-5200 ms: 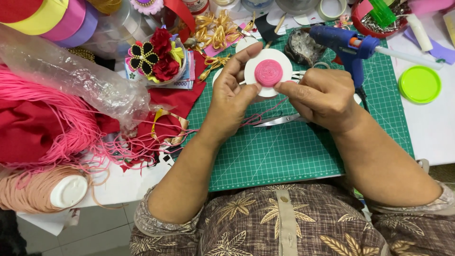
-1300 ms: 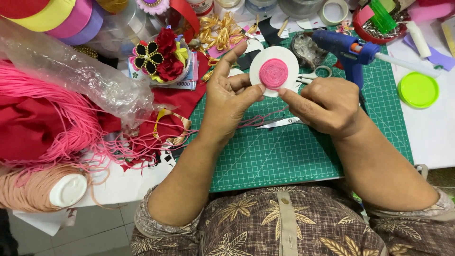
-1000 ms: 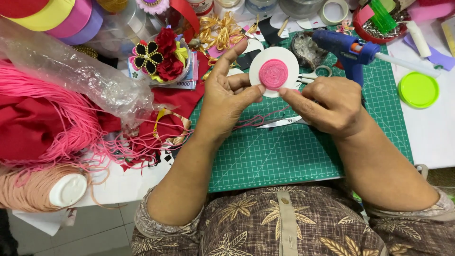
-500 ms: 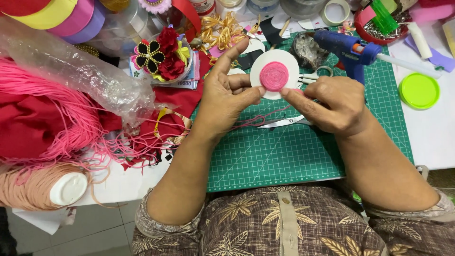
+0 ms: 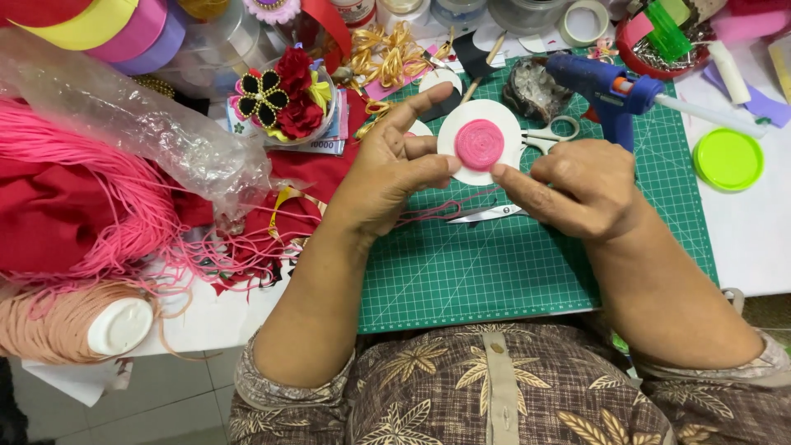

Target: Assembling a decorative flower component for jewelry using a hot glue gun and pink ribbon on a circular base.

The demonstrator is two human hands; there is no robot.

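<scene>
Head view looks straight down on two bare forearms reaching forward over a green gridded cutting mat (image 5: 494, 272) that lies on the white table (image 5: 758, 247). The left hand (image 5: 387, 177) is raised off the mat with its wrist bent up; its index finger points out straight toward the top of the frame, while the thumb and middle fingers (image 5: 428, 165) are pinched on the left edge of a white round disc with a coiled pink cord spiral glued at its centre (image 5: 479, 144). The disc is held tilted toward the camera, above the far half of the mat. The right hand (image 5: 585, 194) comes in from the right with the knuckles up; its fingers are curled together and the index fingertip presses the lower right rim of the disc, just beside the spiral. A loose strand of thin pink cord (image 5: 445, 210) trails from the disc across the mat below the left hand. Silver scissors with white handles (image 5: 527, 165) lie partly hidden under the hands. A blue hot glue gun (image 5: 606, 86) rests on the mat just beyond the right hand, and a lime green round lid (image 5: 728, 159) sits near the mat's right edge. A tangled heap of pink cord (image 5: 99, 222) lies well to the left.
</scene>
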